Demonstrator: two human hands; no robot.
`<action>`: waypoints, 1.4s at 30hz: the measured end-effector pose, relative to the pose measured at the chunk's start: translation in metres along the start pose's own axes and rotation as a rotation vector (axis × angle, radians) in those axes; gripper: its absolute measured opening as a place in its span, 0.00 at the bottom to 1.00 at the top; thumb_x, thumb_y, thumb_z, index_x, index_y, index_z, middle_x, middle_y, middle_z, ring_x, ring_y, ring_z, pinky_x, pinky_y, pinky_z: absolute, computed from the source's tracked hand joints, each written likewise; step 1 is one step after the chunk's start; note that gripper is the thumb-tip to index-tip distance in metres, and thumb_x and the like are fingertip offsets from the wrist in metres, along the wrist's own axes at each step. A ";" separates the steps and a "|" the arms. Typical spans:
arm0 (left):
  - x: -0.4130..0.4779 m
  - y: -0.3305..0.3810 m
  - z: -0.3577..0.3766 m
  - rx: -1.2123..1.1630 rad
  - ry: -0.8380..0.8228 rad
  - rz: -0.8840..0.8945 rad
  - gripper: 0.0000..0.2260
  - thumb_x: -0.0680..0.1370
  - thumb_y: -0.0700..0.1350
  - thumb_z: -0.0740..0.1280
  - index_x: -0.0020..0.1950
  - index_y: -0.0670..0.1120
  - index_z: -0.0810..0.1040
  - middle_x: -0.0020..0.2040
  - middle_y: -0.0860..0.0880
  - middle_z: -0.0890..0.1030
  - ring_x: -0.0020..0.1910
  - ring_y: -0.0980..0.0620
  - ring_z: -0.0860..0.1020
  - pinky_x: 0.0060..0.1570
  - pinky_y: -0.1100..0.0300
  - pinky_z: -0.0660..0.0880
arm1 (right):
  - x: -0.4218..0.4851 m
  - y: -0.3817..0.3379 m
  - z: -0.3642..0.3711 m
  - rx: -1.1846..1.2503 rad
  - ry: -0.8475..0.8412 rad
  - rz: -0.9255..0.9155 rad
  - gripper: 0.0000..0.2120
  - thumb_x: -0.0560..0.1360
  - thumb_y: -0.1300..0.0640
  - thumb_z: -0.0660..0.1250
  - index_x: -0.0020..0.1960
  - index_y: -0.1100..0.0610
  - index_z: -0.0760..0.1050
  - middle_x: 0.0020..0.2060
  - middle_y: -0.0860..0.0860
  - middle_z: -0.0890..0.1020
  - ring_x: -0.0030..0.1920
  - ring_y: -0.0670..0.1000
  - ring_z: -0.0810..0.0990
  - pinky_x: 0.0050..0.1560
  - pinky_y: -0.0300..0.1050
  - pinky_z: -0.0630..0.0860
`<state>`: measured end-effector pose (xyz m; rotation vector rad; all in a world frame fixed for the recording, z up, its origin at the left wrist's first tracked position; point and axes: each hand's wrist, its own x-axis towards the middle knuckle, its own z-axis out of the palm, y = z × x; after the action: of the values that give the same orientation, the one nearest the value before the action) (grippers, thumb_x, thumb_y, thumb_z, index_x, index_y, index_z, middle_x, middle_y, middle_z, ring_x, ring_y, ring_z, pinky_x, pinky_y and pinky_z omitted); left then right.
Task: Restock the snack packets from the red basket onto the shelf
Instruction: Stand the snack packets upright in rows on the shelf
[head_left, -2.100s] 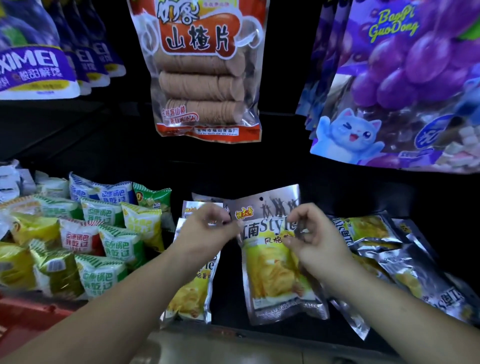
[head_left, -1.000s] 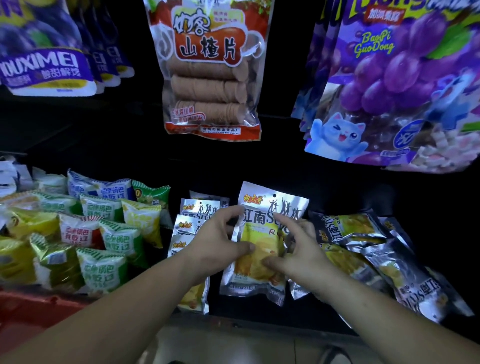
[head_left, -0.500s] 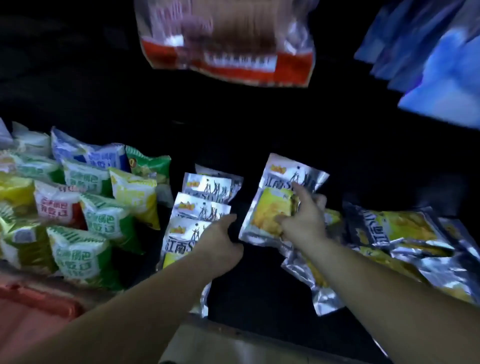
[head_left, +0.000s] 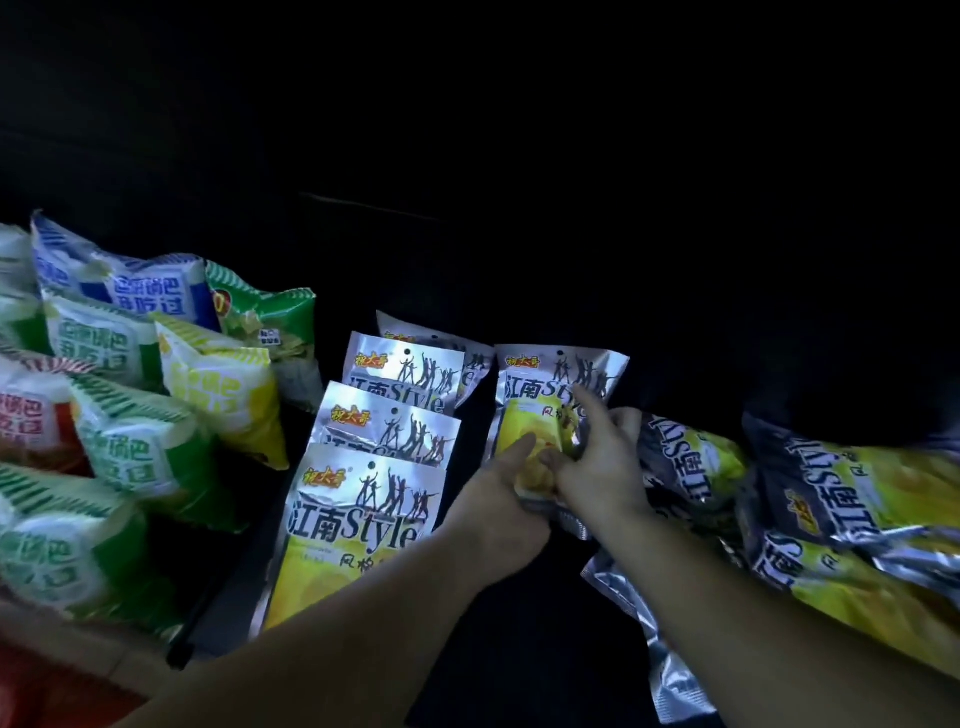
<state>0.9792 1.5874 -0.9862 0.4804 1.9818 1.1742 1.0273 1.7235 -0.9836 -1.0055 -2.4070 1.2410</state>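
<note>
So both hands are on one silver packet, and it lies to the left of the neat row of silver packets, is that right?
Not quite. The left hand and right hand are on the silver packet, but it lies to the right of the neat row of silver packets, as the head view shows.

The foil packet (head_left: 558, 382) under my fingers (head_left: 589, 410) is bright silver, crinkled and mirror-glossy, with a slick yellow printed panel. The row of packets (head_left: 363, 519) beside it has the same shiny foil. The puffed bags (head_left: 130, 452) look like smooth, glossy plastic film. The shelf (head_left: 519, 649) is dark and matt.
</note>
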 end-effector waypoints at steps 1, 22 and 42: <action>0.004 -0.003 0.001 0.019 -0.014 -0.007 0.33 0.75 0.35 0.68 0.75 0.62 0.68 0.60 0.57 0.80 0.55 0.58 0.81 0.54 0.69 0.77 | 0.000 0.000 0.001 0.003 -0.010 -0.009 0.35 0.76 0.60 0.73 0.77 0.41 0.63 0.60 0.47 0.62 0.52 0.46 0.73 0.50 0.30 0.72; -0.003 -0.002 0.036 0.574 -0.025 0.002 0.36 0.79 0.56 0.64 0.78 0.72 0.45 0.78 0.44 0.56 0.74 0.36 0.65 0.75 0.47 0.64 | -0.074 0.011 -0.081 -0.170 -0.554 0.251 0.27 0.78 0.28 0.52 0.72 0.20 0.43 0.80 0.45 0.61 0.77 0.55 0.63 0.74 0.54 0.61; 0.010 -0.020 0.037 0.421 0.038 0.067 0.30 0.80 0.58 0.65 0.79 0.70 0.56 0.84 0.49 0.42 0.82 0.44 0.40 0.81 0.45 0.48 | -0.078 -0.005 -0.078 -0.333 -0.373 0.019 0.21 0.81 0.32 0.50 0.70 0.35 0.67 0.63 0.41 0.79 0.63 0.48 0.77 0.61 0.49 0.75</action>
<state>1.0028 1.6044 -1.0181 0.7453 2.2680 0.8045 1.1212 1.7164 -0.9260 -0.9493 -2.9750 1.1403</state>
